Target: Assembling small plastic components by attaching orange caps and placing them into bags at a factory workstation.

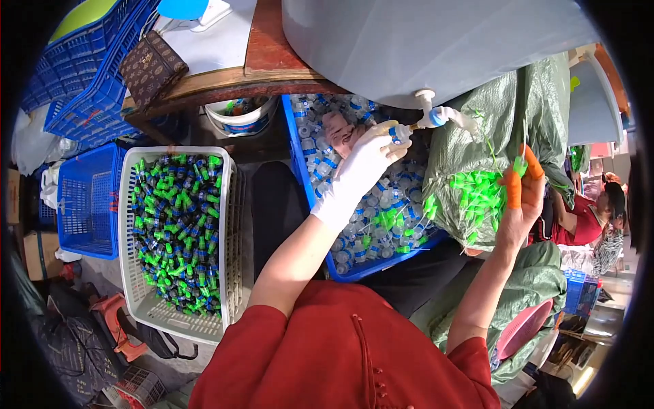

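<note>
My left hand [371, 160], in a white glove, is closed around a small clear bottle [400, 133] with a blue label. The bottle's mouth meets the white tap [436, 117] low on a large grey tank [422, 48]. Orange finger covers sit on the thumb and a finger of my right hand [528, 201], which pinches a bright green cap [520, 165] with a thin tube. Below that hand, more green caps [473, 198] lie on a green woven sack [496, 112]. Many clear bottles, some green caps and a pink cloth [338, 131] fill the blue bin [300, 163].
To my left stands a white crate [229, 204] of green-capped dark bottles, beside a blue basket [85, 235]. A wooden table [272, 78] with a brown pouch [153, 68] is ahead, a white bucket [238, 125] under it. Another person [575, 221] is at far right.
</note>
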The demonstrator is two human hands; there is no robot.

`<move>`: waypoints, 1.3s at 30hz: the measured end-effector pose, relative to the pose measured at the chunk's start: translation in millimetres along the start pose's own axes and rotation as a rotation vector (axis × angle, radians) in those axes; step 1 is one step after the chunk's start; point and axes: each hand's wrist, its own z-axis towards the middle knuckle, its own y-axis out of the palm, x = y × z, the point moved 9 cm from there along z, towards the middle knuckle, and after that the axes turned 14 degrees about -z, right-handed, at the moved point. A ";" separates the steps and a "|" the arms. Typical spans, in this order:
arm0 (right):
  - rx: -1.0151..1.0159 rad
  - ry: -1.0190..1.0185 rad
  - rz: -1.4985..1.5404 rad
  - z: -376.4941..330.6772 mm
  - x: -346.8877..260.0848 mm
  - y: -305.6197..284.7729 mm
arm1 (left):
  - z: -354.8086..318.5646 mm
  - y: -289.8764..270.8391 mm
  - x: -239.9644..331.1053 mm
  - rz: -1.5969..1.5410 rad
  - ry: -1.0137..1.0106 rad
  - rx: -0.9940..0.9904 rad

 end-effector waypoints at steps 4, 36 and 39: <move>-0.011 -0.135 -0.115 23.3 -12.6 28.8 | 4.0 3.5 -10.4 -0.110 -0.103 0.157; 0.076 -0.110 -0.187 19.8 18.1 42.4 | 8.2 -16.8 -25.4 -0.158 -0.182 0.343; -0.057 -0.049 -0.393 10.0 16.4 52.5 | 5.9 -25.4 -22.3 -0.093 -0.150 0.386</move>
